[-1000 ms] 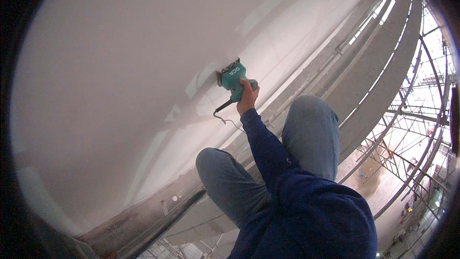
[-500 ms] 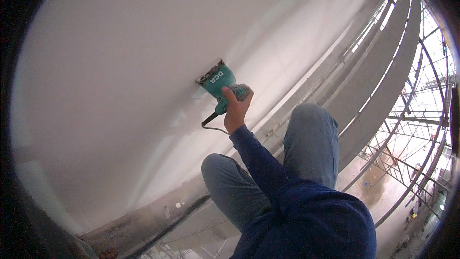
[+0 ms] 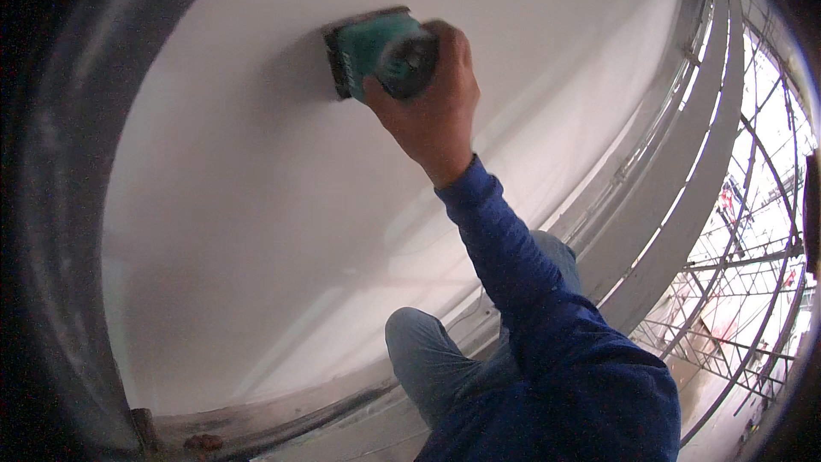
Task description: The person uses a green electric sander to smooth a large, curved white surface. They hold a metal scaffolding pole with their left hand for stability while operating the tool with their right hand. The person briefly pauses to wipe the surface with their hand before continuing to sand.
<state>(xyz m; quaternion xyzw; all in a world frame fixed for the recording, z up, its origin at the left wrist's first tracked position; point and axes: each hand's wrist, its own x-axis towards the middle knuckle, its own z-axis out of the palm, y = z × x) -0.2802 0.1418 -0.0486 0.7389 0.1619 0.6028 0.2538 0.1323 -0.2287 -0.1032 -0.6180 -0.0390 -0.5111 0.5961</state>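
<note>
My right hand [image 3: 440,107] is wrapped round the top of a green electric sander [image 3: 363,47], thumb on its left side and fingers over its right. The dark square pad of the sander lies against a large pale wall surface [image 3: 256,205]. Its cord does not show here. A blue sleeve [image 3: 505,231] covers my right arm, which reaches up from the lower right. My left hand is out of view.
My bent knees in jeans [image 3: 419,342] are at the lower middle. Grey planks [image 3: 676,205] curve along the right, with metal scaffolding [image 3: 727,325] beyond. A ledge [image 3: 282,411] runs below the wall. A dark curved band [image 3: 68,162] borders the far left.
My right hand has moved up the wall with the sander and looks larger. The cord has gone out of sight. The view has shifted, bringing in the dark band at left.
</note>
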